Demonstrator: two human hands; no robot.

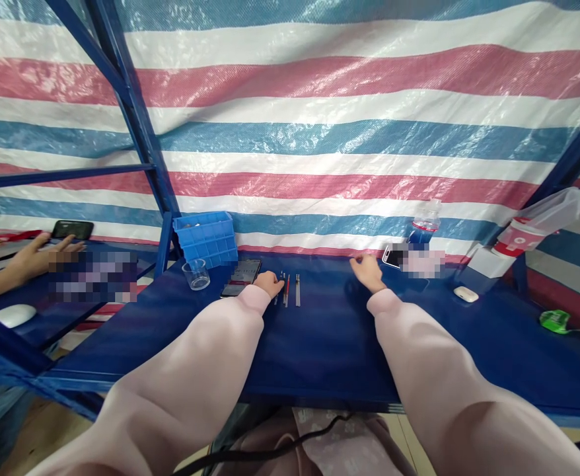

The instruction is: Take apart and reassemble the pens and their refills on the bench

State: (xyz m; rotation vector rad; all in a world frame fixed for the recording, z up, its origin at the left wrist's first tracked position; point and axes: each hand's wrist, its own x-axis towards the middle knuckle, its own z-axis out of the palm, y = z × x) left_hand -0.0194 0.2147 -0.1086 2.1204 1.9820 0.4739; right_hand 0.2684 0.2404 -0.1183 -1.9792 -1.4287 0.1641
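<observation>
**Left hand (270,284) and right hand (369,272) resting apart beside slim sticks (290,289)**

A red, white and blue striped tarp (290,165) is hanging behind a blue steel-framed table (329,350). A blue compartment box (205,239) is sitting on it near a clear plastic cup (195,274) and a phone (240,277). The slim sticks are lying side by side between the hands. The left hand is curling loosely, its fingertips just beside the nearest stick, while the right hand is lying open, holding nothing.
</observation>
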